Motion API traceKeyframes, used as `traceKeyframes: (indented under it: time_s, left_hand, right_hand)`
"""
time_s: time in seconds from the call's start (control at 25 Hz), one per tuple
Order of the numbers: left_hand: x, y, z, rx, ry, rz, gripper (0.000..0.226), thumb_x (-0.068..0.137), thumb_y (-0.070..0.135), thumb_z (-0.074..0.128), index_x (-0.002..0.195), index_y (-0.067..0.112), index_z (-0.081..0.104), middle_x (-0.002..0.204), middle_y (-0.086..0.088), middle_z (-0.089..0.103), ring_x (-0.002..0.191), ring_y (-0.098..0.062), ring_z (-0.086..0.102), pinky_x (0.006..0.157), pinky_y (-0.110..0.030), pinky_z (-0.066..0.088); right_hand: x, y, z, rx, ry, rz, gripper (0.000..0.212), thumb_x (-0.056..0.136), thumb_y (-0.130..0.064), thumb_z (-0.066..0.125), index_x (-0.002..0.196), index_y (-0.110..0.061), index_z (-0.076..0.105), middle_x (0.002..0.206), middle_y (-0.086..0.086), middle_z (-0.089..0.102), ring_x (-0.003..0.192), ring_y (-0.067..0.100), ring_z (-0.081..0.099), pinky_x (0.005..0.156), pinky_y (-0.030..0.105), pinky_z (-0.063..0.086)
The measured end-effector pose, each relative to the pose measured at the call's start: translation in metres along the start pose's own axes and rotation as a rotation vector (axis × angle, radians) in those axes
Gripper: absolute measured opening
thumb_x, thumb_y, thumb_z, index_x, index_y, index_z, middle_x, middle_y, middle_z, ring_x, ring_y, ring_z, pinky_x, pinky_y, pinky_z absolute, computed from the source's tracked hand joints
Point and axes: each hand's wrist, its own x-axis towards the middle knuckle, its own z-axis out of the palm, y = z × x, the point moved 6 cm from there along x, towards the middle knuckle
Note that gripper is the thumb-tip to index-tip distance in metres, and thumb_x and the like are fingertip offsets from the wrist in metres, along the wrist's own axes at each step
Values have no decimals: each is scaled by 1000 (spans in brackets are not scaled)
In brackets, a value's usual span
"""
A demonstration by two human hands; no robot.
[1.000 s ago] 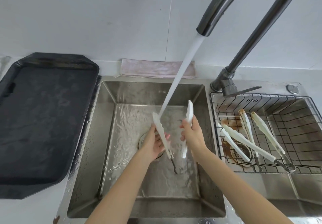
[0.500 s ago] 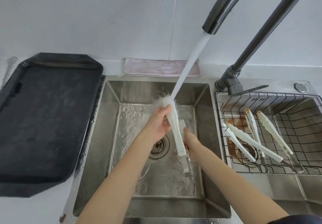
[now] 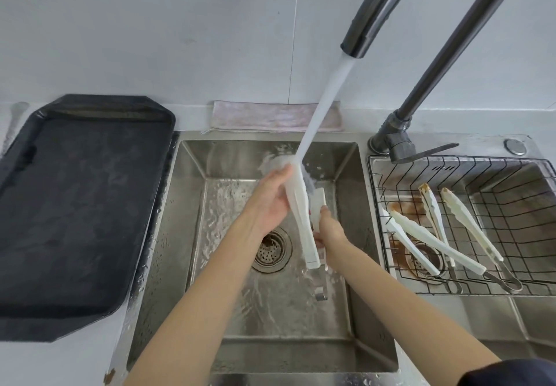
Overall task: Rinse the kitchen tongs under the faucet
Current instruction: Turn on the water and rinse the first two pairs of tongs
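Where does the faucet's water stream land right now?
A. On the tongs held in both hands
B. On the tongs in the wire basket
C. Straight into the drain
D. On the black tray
A: the stream strikes the upper end of the tongs, gripped by the left hand and right hand over the sink.

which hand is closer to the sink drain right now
Left. The left hand sits just above the drain, its wrist over the rim. The right hand is off to the drain's right, past the tongs.
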Motion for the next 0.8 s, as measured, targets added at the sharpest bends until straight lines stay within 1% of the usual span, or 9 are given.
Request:
traceKeyframes:
  time_s: [0.04,0.08,0.12,0.16,0.32,0.4,0.56,0.72,0.8]
  left_hand:
    - [-1,0,-3,-12,-20,5,24,95,16,42,116,5,47,82,-11,50,68,-19,53,57,-28,52]
    - [-2,-1,-5,-33,-19,0,24,95,16,43,115,6,47,81,-8,48,69,-18,50,61,-27,50]
    - [-4,-3,-8,-61,-4,-8,21,95,18,43,112,8,50,79,-4,47,68,-15,48,63,-26,47]
    - [-6,-4,-11,-90,29,-13,19,96,22,42,104,10,54,74,-1,47,65,-13,47,63,-24,46]
    - [-15,-14,-42,-354,315,-3,24,95,34,46,82,18,58,58,6,54,47,-5,52,50,-16,45]
    - [-18,-19,-57,-411,408,-24,20,94,32,48,82,18,56,68,5,55,46,-5,56,47,-17,47]
    - [-26,-22,-66,-401,468,-69,17,93,20,48,81,13,57,77,-3,52,67,-14,53,72,-25,46]
    - [-31,-22,-60,-369,460,-104,22,96,16,42,83,7,57,87,-5,61,83,-18,58,92,-38,46]
    - [-31,-25,-60,-327,457,-136,21,97,12,39,85,6,56,93,-5,61,88,-17,59,96,-41,42]
  right_hand:
    - [0,-3,-1,8,15,-28,50,101,-36,23,138,-7,39,115,20,63,54,13,40,69,34,54]
    - [2,-6,-1,15,29,-66,49,101,-36,22,138,-9,40,109,17,64,54,13,39,55,28,52]
    - [4,-9,-1,12,41,-114,48,101,-36,22,136,-9,41,94,11,63,52,12,38,42,21,44]
    - [5,-14,0,2,49,-170,47,101,-35,21,133,-7,42,81,5,56,51,11,36,37,18,38]
    - [-4,-42,9,36,18,-404,39,99,-31,37,126,-5,44,74,-3,53,53,9,41,51,19,38]
    - [-15,-57,16,5,-16,-520,37,95,-30,47,124,-6,45,74,-4,56,60,7,49,61,20,42]
    - [-31,-72,29,-97,-38,-649,34,92,-32,53,119,-15,44,85,-3,61,81,14,62,67,21,47]
    - [-26,-68,25,-69,20,-604,38,92,-28,53,126,-11,45,78,-7,60,79,12,61,84,34,50]
    - [-21,-62,22,-48,19,-570,42,92,-26,53,129,-7,44,91,0,64,90,15,63,92,34,49]
